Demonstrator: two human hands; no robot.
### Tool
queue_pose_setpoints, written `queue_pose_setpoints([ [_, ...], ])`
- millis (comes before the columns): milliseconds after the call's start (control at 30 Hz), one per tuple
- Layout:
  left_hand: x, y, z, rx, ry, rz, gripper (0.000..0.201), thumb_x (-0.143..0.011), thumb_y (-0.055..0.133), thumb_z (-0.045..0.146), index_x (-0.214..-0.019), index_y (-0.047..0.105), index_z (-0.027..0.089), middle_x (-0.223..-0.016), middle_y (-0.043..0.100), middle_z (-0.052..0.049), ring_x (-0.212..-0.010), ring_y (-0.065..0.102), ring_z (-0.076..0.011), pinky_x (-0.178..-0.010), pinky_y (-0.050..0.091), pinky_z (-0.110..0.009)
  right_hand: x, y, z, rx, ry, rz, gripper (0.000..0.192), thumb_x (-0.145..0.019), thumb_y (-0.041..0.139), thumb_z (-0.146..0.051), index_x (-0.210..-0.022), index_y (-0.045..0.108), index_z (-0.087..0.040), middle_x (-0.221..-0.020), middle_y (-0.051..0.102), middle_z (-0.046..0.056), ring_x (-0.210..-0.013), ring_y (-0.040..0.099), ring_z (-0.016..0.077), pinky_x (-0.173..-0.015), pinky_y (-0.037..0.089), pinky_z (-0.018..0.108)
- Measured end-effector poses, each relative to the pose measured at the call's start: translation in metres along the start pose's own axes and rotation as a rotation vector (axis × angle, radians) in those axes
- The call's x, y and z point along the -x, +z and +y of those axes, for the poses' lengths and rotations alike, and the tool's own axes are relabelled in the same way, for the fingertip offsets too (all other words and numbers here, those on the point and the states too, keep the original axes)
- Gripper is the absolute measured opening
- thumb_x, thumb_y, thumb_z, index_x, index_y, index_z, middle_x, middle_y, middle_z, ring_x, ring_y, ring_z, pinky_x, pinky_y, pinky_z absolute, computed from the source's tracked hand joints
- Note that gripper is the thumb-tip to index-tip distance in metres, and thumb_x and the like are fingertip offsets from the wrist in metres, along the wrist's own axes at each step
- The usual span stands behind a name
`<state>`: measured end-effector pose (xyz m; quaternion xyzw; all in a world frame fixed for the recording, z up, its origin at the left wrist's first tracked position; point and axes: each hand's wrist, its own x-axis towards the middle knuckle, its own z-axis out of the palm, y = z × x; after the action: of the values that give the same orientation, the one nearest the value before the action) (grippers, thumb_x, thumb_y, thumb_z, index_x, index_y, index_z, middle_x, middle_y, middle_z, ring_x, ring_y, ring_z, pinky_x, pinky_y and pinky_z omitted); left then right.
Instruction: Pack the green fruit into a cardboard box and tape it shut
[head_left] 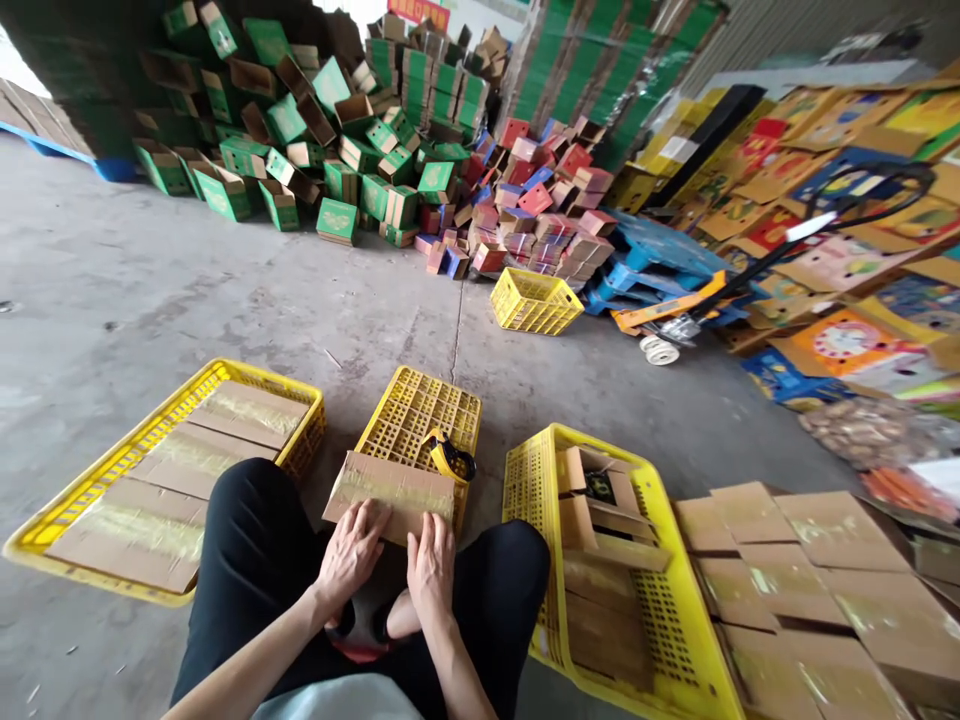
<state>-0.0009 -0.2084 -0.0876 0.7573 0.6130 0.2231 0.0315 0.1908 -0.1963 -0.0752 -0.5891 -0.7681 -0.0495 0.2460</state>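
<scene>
A taped cardboard box (pixel 401 482) lies on an upturned yellow crate (pixel 421 405) between my knees. My left hand (pixel 354 550) rests flat on the box's near left part, fingers stretched over the tape strip. On its near right edge, my right hand (pixel 431 565) lies with fingers extended; its thumb is not clearly visible. A yellow and black tape dispenser (pixel 450 457) sits on the crate just behind the box's right end, apart from both hands.
Taped boxes fill a yellow crate (pixel 319 415) at left. Another yellow crate (pixel 551 560) at right holds an open box and closed ones, beside stacked boxes (pixel 795 580). Farther off are a small crate (pixel 536 300), a pallet jack (pixel 697 305) and piled green boxes (pixel 337 218).
</scene>
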Motion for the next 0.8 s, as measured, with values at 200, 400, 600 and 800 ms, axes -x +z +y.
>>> queue_pose_setpoints([
  [200, -0.007, 0.0, -0.003, 0.072, 0.058, -0.042, 0.069, -0.091, 0.052, 0.015, -0.159, 0.047, 0.026, -0.153, 0.055, -0.012, -0.14, 0.05, -0.0327, -0.115, 0.049, -0.051, -0.018, 0.015, -0.024, -0.061, -0.191, -0.124, 0.052, -0.105, 0.031, -0.012, -0.15, 0.057, -0.014, -0.141, 0.064, 0.019, -0.134, 0.059, 0.0343, -0.111, 0.051, 0.056],
  [400, 0.005, -0.017, -0.04, 0.046, 0.018, -0.02, 0.076, -0.09, 0.051, 0.011, -0.163, 0.041, 0.028, -0.164, 0.047, -0.007, -0.148, 0.046, -0.0294, -0.122, 0.042, -0.051, -0.036, -0.002, -0.021, -0.14, -0.105, -0.129, 0.042, -0.111, 0.036, -0.029, -0.14, 0.065, -0.022, -0.13, 0.068, 0.014, -0.118, 0.066, 0.029, -0.1, 0.057, 0.045],
  [600, 0.021, -0.027, -0.068, 0.013, -0.022, -0.007, 0.075, -0.094, 0.046, 0.014, -0.167, 0.032, 0.028, -0.166, 0.045, -0.005, -0.151, 0.044, -0.028, -0.123, 0.041, -0.049, -0.034, -0.005, 0.006, -0.148, -0.054, -0.035, 0.042, -0.112, 0.035, -0.034, -0.138, 0.065, -0.02, -0.13, 0.066, 0.015, -0.121, 0.066, 0.0292, -0.101, 0.056, 0.043],
  [800, 0.015, -0.02, -0.05, 0.001, -0.038, 0.067, 0.07, -0.101, 0.05, 0.029, -0.167, 0.029, 0.017, -0.163, 0.047, -0.016, -0.152, 0.043, -0.0328, -0.12, 0.044, -0.051, -0.035, -0.001, 0.011, -0.128, -0.032, 0.012, 0.041, -0.112, 0.037, -0.036, -0.136, 0.065, -0.018, -0.126, 0.068, 0.017, -0.118, 0.067, 0.03, -0.099, 0.058, 0.044],
])
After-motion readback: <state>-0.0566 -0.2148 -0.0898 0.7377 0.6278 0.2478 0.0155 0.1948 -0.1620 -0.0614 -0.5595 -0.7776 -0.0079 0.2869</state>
